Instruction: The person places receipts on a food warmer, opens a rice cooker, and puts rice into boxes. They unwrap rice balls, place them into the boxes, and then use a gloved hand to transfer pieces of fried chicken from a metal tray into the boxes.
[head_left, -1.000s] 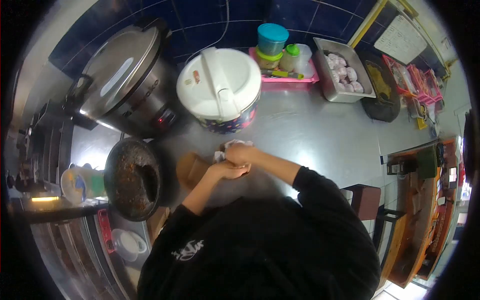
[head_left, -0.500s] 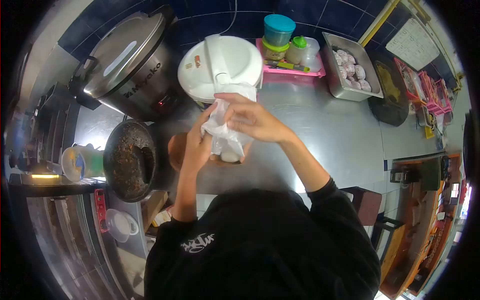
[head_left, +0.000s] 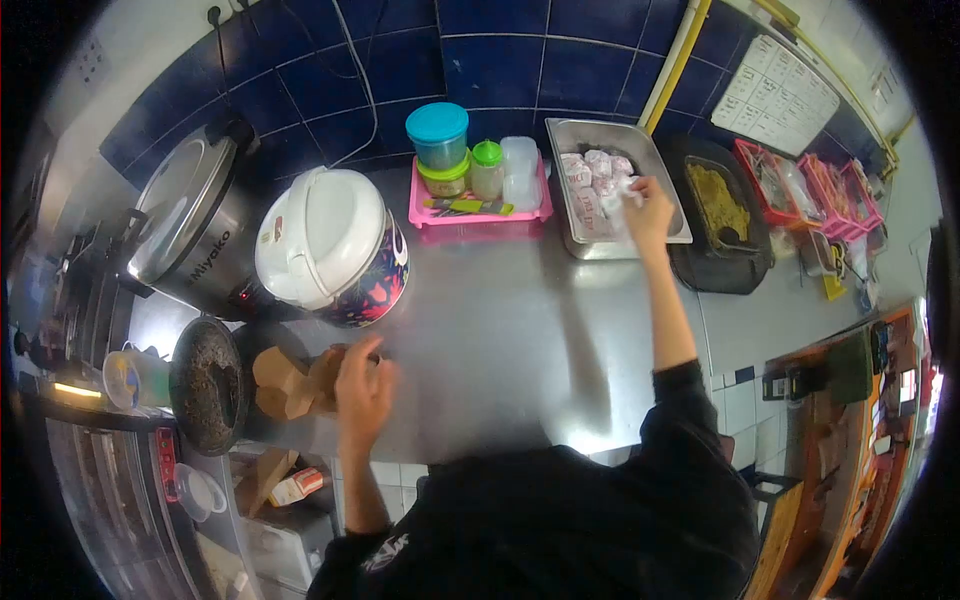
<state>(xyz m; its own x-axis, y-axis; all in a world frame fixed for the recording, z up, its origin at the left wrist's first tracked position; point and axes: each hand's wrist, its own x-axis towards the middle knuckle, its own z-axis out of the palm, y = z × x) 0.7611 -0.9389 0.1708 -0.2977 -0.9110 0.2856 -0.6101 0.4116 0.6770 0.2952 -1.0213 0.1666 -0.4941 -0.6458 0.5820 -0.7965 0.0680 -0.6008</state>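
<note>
paper (head_left: 619,203) partly hidden by right hand (head_left: 651,210); left hand (head_left: 365,395) blurred.

A kitchen: large steel cooker (head_left: 196,232), metal counter (head_left: 490,330), lidded containers (head_left: 438,130), blue tiled wall (head_left: 492,70).

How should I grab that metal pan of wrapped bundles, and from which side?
I'd grip the metal pan by its front rim, coming from your side: the flared rim should give an edge to hook under, and the pink tray and black tray crowd its left and right.
</note>
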